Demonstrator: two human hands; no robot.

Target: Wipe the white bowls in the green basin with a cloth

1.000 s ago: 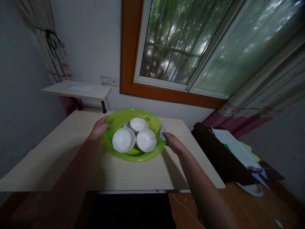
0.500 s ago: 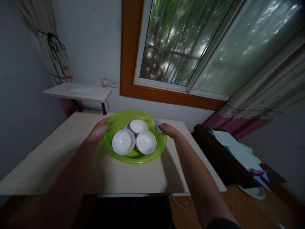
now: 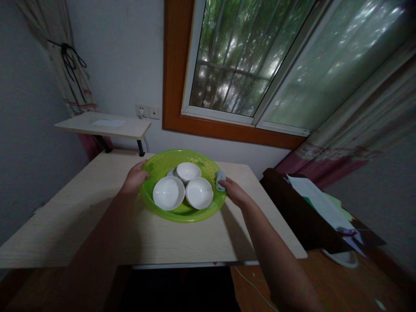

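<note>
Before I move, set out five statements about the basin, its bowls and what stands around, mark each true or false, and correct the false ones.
1. The left hand has its grip on the round, green basin. True.
2. The soft, grey cloth is in the left hand. False: it is in the right hand, at the basin's right side.
3. The round, glossy white bowls stand on the window sill. False: they are in the basin.
4. A white paper sheet lies on the raised, pale wooden shelf. True.
5. The bowls' insides are hidden. False: three show theirs.
</note>
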